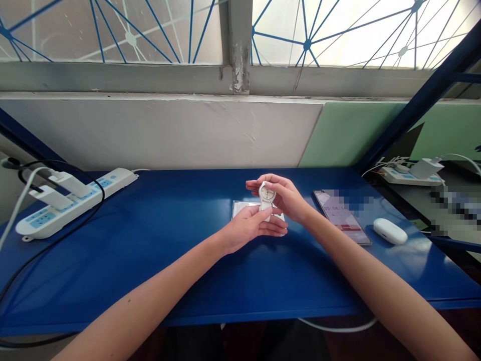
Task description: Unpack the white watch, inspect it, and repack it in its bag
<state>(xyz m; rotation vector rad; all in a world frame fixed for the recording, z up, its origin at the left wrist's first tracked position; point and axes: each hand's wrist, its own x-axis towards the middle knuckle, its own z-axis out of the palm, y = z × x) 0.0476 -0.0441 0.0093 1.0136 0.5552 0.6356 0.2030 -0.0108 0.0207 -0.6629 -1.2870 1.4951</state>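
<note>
A white wristwatch with a round dial is held between both hands near the middle of the blue desk. My right hand grips the watch case from the right, its thumb beside the dial. Lower down, my left hand pinches the white strap between thumb and fingers. Behind and below the hands lies a flat white item with a clear edge, mostly covered by them; what it is cannot be made out.
On the blue desk, a power strip with plugs and cables lies at the left. A phone and a white earbud case lie at the right. Blue frame bars slope at both sides, before a wall.
</note>
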